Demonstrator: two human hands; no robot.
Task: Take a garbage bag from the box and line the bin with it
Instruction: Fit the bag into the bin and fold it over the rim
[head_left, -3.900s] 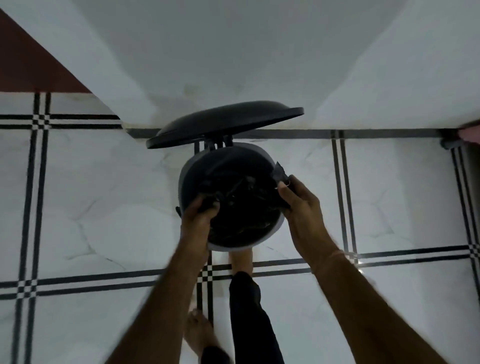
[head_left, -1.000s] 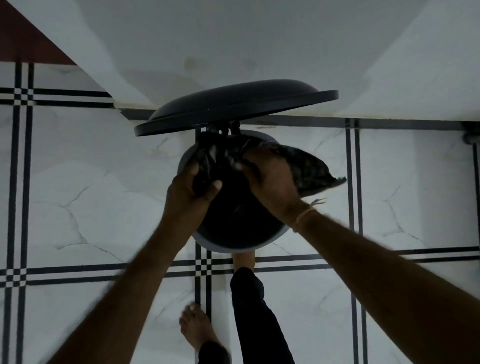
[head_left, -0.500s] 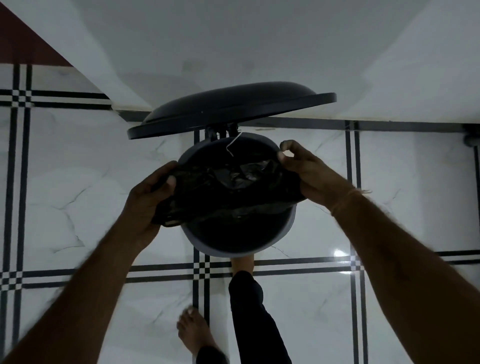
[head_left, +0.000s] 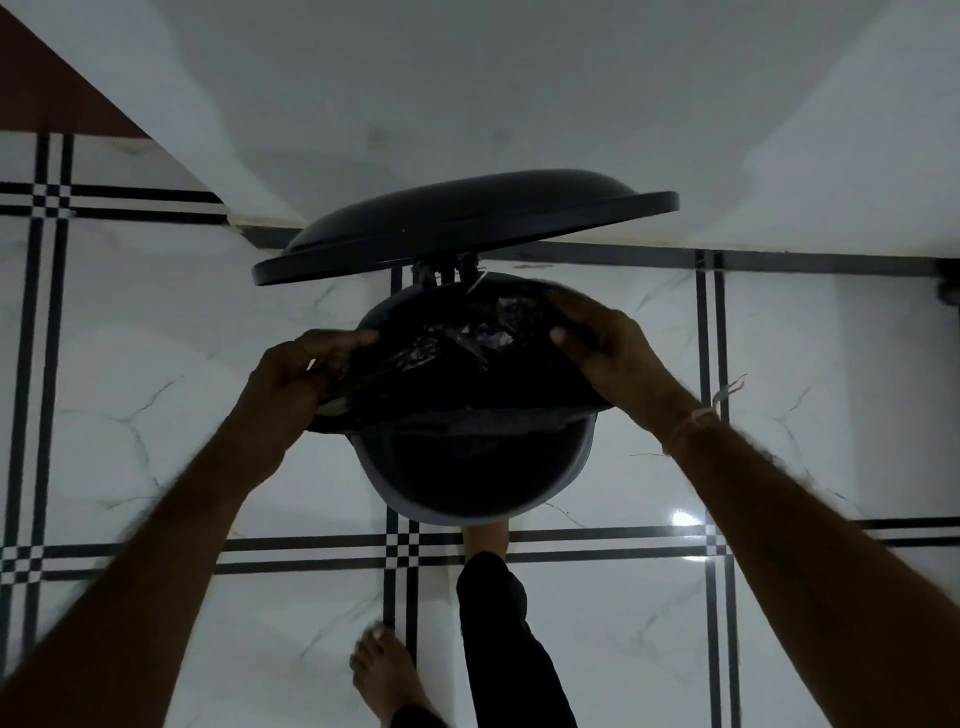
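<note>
A round grey bin (head_left: 470, 483) is seen from above on a white marble-patterned floor (head_left: 156, 415) with black line borders, close to a pale wall (head_left: 467, 104). Its dark lid (head_left: 467, 223) is raised on the far-side hinge and stands tilted over the far rim.

A black garbage bag (head_left: 457, 374) is held stretched across the far half of the bin opening. The near half of the opening is left uncovered, and the dark interior is visible there. The bag's near edge runs roughly straight across the opening, overhanging the rim on both sides.

The left hand (head_left: 291, 384) is closed on the bag's left edge, outside the bin's left rim; thumb and fingers pinch the plastic. The right hand (head_left: 608, 353) is closed on the bag's right edge, over the right rim. A thread band is noted on the right wrist.

One bare foot (head_left: 387, 675) is planted on the floor. The other leg, in a dark trouser, is extended to the bin's base; contact with a pedal cannot be confirmed.
</note>
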